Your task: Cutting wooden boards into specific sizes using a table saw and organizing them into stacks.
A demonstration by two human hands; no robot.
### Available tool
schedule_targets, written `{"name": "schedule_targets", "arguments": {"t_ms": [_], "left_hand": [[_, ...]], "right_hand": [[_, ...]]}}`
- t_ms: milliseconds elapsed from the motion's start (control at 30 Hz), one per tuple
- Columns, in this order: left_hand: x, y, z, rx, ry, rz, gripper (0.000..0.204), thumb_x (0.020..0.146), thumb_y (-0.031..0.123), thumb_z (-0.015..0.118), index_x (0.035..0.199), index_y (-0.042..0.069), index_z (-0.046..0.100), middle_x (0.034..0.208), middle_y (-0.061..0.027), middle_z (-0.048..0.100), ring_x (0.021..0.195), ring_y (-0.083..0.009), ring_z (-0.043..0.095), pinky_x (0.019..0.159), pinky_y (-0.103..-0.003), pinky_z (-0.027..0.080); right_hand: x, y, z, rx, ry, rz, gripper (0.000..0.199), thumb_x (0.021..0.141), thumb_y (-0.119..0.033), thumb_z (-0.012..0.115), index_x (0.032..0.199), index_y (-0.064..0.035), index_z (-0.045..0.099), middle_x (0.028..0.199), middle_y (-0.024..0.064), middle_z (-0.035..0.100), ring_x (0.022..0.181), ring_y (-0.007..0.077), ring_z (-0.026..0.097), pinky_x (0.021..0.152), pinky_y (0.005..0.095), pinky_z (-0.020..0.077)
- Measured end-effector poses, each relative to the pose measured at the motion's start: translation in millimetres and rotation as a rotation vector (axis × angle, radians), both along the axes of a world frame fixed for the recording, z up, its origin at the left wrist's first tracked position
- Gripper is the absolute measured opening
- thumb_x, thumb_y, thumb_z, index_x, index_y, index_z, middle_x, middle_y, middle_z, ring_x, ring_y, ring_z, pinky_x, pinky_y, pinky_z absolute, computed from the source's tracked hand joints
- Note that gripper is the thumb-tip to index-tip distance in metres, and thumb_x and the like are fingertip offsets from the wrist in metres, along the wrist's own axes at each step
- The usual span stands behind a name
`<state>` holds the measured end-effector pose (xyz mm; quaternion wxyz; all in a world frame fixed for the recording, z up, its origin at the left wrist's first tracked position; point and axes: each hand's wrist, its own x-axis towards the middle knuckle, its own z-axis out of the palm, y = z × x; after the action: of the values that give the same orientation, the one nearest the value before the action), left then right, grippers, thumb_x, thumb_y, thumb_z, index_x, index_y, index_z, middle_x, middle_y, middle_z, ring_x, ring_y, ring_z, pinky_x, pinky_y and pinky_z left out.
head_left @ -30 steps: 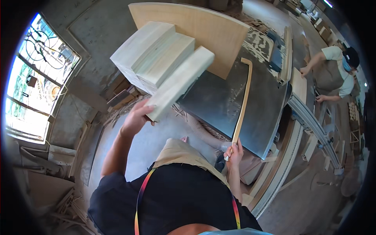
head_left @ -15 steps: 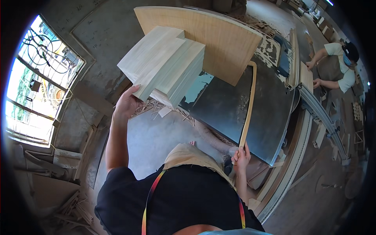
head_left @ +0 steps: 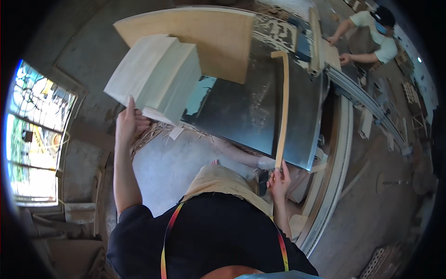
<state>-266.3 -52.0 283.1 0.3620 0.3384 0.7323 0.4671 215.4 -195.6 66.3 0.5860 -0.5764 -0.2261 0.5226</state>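
Note:
A stack of pale wooden boards [head_left: 160,74], stepped in two blocks, stands at the near left end of a dark metal-topped table [head_left: 237,111]. My left hand [head_left: 129,123] touches its near end, the index finger stretched up against the corner and the other fingers curled below. I cannot see a firm grip there. Farther right, my right hand [head_left: 278,180] is closed round the near end of a long, thin wooden stick [head_left: 284,107]. This stick lies out over the tabletop, and its far tip bends left into a hook.
Behind the stack stands a large upright wooden panel [head_left: 204,39]. A metal rail [head_left: 337,172] runs along the table's right side. At the far right a co-worker [head_left: 374,39] holds a board. Wood scraps lie under the stack, and a ribbed hose [head_left: 232,151] passes beneath the table.
The view has turned, so the table and stack sit farther left. My left hand has shifted on the stack's near end, its index finger now extended. My right hand keeps its hold on the stick.

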Motion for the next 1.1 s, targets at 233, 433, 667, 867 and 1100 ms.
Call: {"name": "schedule_targets", "arguments": {"t_ms": [233,433,667,867,1100], "left_hand": [[18.8,47.9,-5.9,-0.08,0.205,-0.049,0.078,0.097,0.077,0.05,0.069,0.004,0.057,0.054,-0.008,0.055,0.043,-0.0191,0.055,0.042,-0.028,0.046],[16.5,57.5,1.8,-0.233,0.292,-0.044,0.076,0.097,0.075,0.052,0.068,0.005,0.057,0.055,-0.0068,0.054,0.043,-0.0172,0.054,0.041,-0.028,0.045],[-6.1,63.7,-5.3,-0.134,0.093,-0.051,0.076,0.099,0.074,0.05,0.07,0.004,0.059,0.056,-0.0071,0.055,0.043,-0.0171,0.054,0.041,-0.028,0.046],[-22.4,79.0,-18.7,0.007,0.045,-0.015,0.076,0.101,0.072,0.047,0.077,0.002,0.064,0.063,-0.0081,0.061,0.044,-0.0177,0.056,0.045,-0.025,0.048],[-51.8,41.4,-92.0,0.218,-0.395,0.161,0.068,0.105,0.066,0.046,0.085,0.004,0.067,0.067,-0.0063,0.063,0.053,-0.0155,0.06,0.053,-0.025,0.051]], "right_hand": [[99.2,19.0,26.2,0.042,-0.313,-0.14,0.05,0.106,-0.009,0.054,0.156,-0.0112,0.049,0.073,0.0015,0.055,0.048,0.0054,0.04,0.04,0.0219,0.0366],[166.7,77.5,32.0,0.17,-0.889,-0.235,0.047,0.104,-0.009,0.056,0.15,-0.0024,0.054,0.106,0.0128,0.073,0.073,0.0185,0.063,0.066,0.0301,0.0529],[178.8,167.3,40.4,-0.095,-1.204,-0.132,0.047,0.099,-0.003,0.055,0.147,-0.0034,0.057,0.134,0.0191,0.069,0.109,0.0402,0.071,0.094,0.0441,0.0563],[196.2,309.8,51.8,-0.115,-1.25,-0.105,0.046,0.098,-0.003,0.055,0.144,-0.0009,0.058,0.129,0.0201,0.071,0.109,0.0421,0.07,0.095,0.0443,0.0554],[180.6,263.1,35.1,-0.053,-1.332,-0.071,0.045,0.098,-0.004,0.054,0.144,-0.0003,0.058,0.121,0.0228,0.073,0.101,0.0435,0.071,0.089,0.046,0.0564]]}}
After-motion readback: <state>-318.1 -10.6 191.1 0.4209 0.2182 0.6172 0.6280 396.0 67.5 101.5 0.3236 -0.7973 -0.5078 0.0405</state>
